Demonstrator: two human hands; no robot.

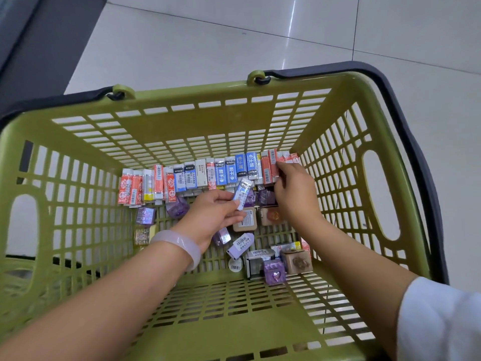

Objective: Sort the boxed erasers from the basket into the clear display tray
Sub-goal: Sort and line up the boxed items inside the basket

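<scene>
A green slotted basket [213,118] holds a row of boxed erasers [197,175] standing along its far wall, red ones at both ends and blue ones in the middle. My left hand [213,217] pinches a blue-and-white boxed eraser [243,191] just in front of the row. My right hand [296,194] reaches to the row's right end, its fingers curled on the red boxed erasers [270,166] there. No clear display tray is in view.
Purple cube boxes [273,270], tan square boxes [296,261] and a lilac eraser [240,244] lie loose on the basket floor near my wrists. Dark handles [406,105] rim the basket. It stands on a pale tiled floor [208,43].
</scene>
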